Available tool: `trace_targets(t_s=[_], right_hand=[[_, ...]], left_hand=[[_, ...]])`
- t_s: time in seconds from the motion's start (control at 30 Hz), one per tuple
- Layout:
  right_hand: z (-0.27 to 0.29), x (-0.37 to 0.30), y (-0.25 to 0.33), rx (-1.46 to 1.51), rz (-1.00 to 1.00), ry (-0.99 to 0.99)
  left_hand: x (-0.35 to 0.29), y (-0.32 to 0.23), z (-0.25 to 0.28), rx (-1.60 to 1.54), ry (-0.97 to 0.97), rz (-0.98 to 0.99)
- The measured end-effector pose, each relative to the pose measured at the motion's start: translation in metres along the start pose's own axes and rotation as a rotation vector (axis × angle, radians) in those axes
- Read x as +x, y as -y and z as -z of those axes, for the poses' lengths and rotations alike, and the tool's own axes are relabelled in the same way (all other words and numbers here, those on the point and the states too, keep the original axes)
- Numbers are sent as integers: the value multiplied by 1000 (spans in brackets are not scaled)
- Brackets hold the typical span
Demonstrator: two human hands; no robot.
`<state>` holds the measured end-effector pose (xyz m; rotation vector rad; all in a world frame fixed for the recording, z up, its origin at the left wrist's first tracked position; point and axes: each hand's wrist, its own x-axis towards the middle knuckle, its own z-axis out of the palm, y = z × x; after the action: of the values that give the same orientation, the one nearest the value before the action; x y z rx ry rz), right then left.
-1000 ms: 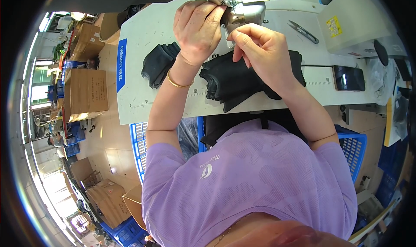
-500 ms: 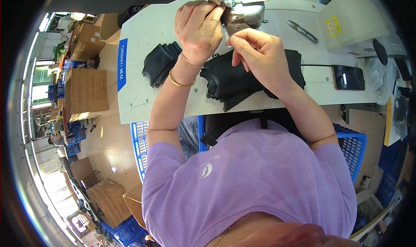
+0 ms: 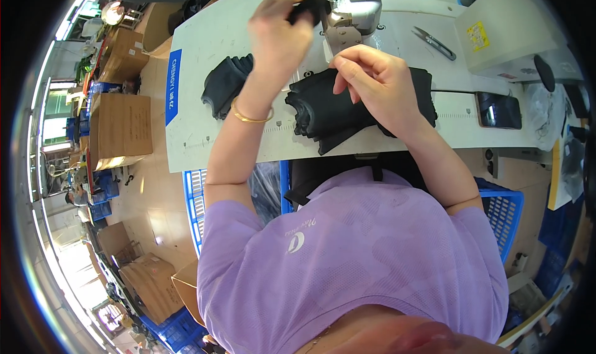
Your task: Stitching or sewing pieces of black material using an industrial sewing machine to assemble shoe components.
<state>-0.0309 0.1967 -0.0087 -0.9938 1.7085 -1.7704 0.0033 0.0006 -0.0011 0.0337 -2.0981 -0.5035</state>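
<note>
My left hand (image 3: 276, 34), blurred by motion, grips a small black fabric piece (image 3: 310, 11) beside the sewing head of a sewing machine (image 3: 359, 14). My right hand (image 3: 380, 84) is closed in a pinch just in front of the machine. A white strip (image 3: 327, 50) shows by its fingertips; whether they hold it I cannot make out. Under and beside my right hand lies a stack of folded black fabric pieces (image 3: 329, 109). A smaller stack of black fabric pieces (image 3: 225, 84) lies to the left of my left forearm.
Thread snips (image 3: 434, 44) and a dark phone (image 3: 499, 111) lie on the right of the white worktable (image 3: 248, 144). A pale machine housing (image 3: 512, 37) stands at the far right. Blue baskets (image 3: 504, 217) sit below the table edge; cardboard boxes (image 3: 121, 130) stand on the left floor.
My left hand has lifted slightly and turned; black fabric now shows in its fingers beside the machine. My right hand has hardly moved.
</note>
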Motion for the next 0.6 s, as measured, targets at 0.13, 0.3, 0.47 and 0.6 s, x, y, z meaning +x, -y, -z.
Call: trace_targets(t_s=[0.13,0.3,0.47,0.6], right_hand=[[4,-2,-15,-165,197,-254],[-6,4,-21,8,105,-107],[-11,2,-24,142,1,-46],[-11,-2,-26,164,-18,-17]], left_hand=[[-15,-7,64,-857,118,1050],[-59,-11,88,-1239,152,1231],[-81,-12,93,-1388,65,1319],[-91,-2,95,-1399,63,1299]])
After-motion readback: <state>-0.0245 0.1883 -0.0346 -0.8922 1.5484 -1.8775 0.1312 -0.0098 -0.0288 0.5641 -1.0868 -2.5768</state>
